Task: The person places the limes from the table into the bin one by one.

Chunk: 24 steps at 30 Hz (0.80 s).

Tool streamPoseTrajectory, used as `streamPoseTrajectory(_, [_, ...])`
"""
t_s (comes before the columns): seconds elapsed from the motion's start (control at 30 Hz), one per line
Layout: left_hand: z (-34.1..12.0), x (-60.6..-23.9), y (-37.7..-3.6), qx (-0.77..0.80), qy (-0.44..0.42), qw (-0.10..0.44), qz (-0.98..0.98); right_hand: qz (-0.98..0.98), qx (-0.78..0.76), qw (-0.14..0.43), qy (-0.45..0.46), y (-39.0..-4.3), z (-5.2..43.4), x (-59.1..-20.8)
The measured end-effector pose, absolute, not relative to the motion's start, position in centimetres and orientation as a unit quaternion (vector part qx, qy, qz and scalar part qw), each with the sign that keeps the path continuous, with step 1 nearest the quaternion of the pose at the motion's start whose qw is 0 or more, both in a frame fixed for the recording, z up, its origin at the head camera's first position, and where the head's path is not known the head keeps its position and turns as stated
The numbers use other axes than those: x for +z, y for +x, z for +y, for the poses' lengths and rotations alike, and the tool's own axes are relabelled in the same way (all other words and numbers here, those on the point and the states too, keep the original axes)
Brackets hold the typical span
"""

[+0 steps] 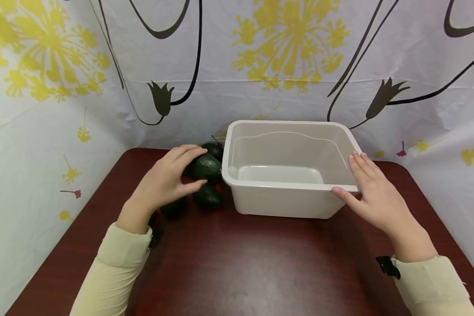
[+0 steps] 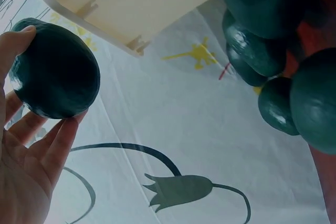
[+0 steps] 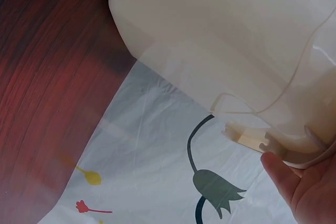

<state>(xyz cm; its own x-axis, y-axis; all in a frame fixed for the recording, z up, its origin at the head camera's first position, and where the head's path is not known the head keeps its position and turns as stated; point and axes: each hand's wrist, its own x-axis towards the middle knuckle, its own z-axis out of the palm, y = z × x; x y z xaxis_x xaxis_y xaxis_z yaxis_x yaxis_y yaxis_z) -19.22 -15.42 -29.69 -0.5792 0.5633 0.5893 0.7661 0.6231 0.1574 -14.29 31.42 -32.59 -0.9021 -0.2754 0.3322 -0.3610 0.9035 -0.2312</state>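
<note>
My left hand [image 1: 170, 173] holds a dark green avocado [image 1: 206, 167] beside the left end of a white plastic bin [image 1: 284, 199]. In the left wrist view the thumb and fingers span this avocado [image 2: 58, 72]. More avocados lie under and around that hand, one in front [image 1: 208, 196] and one behind [image 1: 213, 150]; some are partly hidden by the hand. With fingers straight, my right hand [image 1: 379, 197] rests on the bin's near right corner. The right wrist view shows a finger of that hand [image 3: 283, 177] touching the bin's rim [image 3: 310, 162].
The bin stands upright at the back of a dark red-brown wooden table [image 1: 253, 263], and no contents show inside it. A white cloth [image 1: 205, 57] with yellow flowers and dark stems hangs close behind the table and along both sides.
</note>
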Motion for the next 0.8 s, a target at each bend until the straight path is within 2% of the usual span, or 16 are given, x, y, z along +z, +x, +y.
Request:
streamPoseTrajectory(0.57, [-13.1,-28.2,-20.0,-0.221,-0.41,0.257,-0.847,-0.964,0.162,0.15,0.151,-13.9,30.9,-32.6])
streamPoseTrajectory(0.8, [-12.0,-28.4,-20.6,-0.224,-0.419,0.253,-0.843,-0.969,0.158,0.125,0.142,-13.8,30.8,-32.2])
